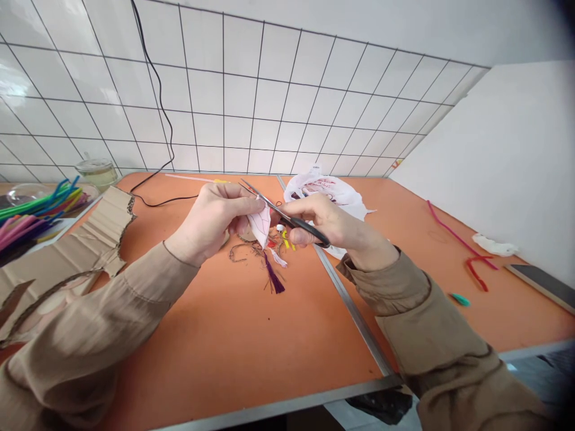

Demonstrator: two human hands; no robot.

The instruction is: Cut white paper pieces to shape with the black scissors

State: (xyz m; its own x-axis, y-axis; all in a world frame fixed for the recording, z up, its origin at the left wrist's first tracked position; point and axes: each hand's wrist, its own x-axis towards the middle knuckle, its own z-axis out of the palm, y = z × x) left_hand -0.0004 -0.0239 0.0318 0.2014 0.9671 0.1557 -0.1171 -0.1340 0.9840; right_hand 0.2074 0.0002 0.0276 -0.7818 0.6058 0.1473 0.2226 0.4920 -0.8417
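Note:
My left hand pinches a small white piece with pink lines, which hangs down from the fingertips. Black-handled scissors are in my right hand; their blades point up and left, slightly apart, beside the top of the white piece. Below and behind the hands lie a dark purple tassel, a small pink-and-white tassel and yellow bits on the orange table.
A white plastic bag lies behind my right hand. Torn cardboard, coloured pipe cleaners and a glass jar are at left. Red pipe cleaners, a green piece and a dark flat object lie right.

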